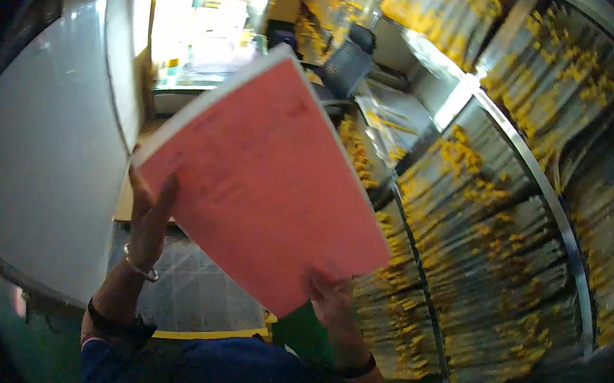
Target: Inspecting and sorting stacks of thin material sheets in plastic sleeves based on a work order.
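Note:
A thick stack of paper [271, 180] with a pinkish-red top sheet and a pale side edge is held up in front of me, tilted, its upper corner pointing away. My left hand [152, 209] grips the stack at its left corner, thumb on the pink face and the other fingers mostly hidden behind. At the near right edge my right hand [331, 302] holds it too, its fingertips slightly blurred against the pink sheet. Marks on the sheet are too smeared to make out.
Tall metal shelves [528, 155] packed with grey files with yellow tabs fill the right side. A pale smooth panel [54, 142] stands at the left. Beyond the stack are a dark chair [346, 68] and a bright window [204, 31]. A yellow-edged grey mat [192, 284] lies below.

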{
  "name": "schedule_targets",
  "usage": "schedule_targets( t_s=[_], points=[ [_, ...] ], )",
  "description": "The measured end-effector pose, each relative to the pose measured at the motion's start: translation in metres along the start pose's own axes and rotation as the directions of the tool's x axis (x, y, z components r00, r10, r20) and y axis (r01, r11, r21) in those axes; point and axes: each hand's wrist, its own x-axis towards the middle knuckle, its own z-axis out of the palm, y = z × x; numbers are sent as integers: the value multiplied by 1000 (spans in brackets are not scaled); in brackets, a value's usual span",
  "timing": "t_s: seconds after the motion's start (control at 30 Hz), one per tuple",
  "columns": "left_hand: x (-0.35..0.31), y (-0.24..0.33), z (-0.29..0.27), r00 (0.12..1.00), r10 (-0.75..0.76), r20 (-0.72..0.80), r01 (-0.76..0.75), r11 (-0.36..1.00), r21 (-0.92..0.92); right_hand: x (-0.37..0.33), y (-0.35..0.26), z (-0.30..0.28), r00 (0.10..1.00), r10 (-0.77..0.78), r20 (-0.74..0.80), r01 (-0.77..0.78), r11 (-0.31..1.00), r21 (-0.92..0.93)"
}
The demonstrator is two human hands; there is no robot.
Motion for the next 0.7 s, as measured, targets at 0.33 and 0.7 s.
schedule_targets(
  t_s=[0.33, 0.7],
  points=[
    [-34, -15, 6, 875, -179, 450, 184, 982, 33, -3, -17, 58, 973, -118, 199, 131, 990, -57],
    [-23, -14, -2, 953, -84, 290, 105, 993, -57, -5, -19, 64, 953, -76, 292, 109, 989, -99]
  ],
)
